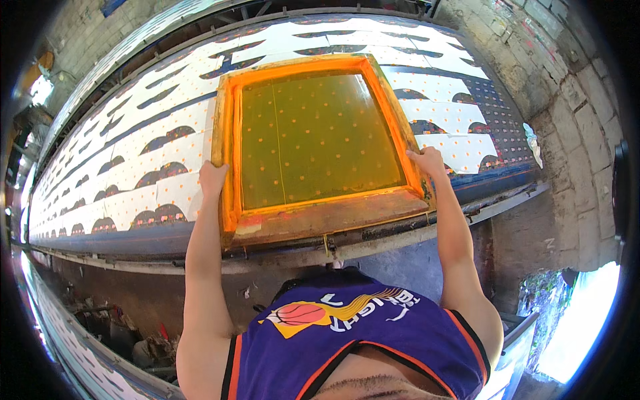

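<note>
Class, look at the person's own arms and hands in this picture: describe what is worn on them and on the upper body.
Both arms are bare to the shoulder. The left hand and right hand wear no gloves; no rings or watch show. The person wears a sleeveless purple jersey with orange, black-edged trim and an orange ball emblem on the chest.

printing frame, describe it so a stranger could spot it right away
A long table of white cloth with dark arches runs across the view. On its near end lies the printing frame, gripped by the left hand and right hand. It alone is orange-stained wood around yellow-green mesh.
</note>
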Available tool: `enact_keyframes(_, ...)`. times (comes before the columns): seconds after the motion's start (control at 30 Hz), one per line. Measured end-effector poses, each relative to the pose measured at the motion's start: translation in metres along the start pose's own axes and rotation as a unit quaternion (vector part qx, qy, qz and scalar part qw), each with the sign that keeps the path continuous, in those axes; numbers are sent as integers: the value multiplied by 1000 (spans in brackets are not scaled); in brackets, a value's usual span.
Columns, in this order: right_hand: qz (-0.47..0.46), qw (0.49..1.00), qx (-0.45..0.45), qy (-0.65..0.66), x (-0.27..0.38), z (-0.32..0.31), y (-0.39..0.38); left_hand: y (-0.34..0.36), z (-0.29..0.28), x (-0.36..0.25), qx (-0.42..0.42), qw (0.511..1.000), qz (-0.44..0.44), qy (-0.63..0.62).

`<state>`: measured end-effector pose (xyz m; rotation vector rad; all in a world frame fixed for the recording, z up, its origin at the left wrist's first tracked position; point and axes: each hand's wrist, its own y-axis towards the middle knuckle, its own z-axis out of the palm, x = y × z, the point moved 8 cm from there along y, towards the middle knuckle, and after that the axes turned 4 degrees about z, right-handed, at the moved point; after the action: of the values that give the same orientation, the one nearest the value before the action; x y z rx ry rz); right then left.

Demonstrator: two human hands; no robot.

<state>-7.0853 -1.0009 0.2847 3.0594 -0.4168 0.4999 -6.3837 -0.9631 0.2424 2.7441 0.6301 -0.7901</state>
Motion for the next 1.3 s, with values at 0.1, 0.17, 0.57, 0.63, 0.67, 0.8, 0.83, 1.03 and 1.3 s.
enact_keyframes(0.1,-30,999,-2,24,6,-1,-3,6,-1,12,-4,1000,-11,20)
enact_keyframes(0.17,-59,998,-10,20,9,-2,-1,14,-7,13,2,999,-1,40)
enact_keyframes(0.57,-90,990,-108,32,-33,-126,21,9,-72,-140,-47,996,68,33)
enact_keyframes(0.63,-71,991,-115,13,-68,-172,23,-6,-53,-176,-60,995,82,11)
enact_keyframes(0.67,-66,990,-123,14,-93,-190,20,-17,-45,-199,-63,994,90,2)
enact_keyframes(0.8,-34,989,-136,34,-200,-263,-5,-82,7,-305,-39,991,119,-51)
enact_keyframes(0.83,-29,987,-153,23,-239,-280,-4,-94,23,-335,-40,988,138,-59)
enact_keyframes(1.03,-7,980,-199,-8,-427,-353,6,-181,107,-498,-31,988,142,-44)
enact_keyframes(1.3,-16,981,-193,12,-569,-395,100,-232,185,-627,-38,990,125,-50)
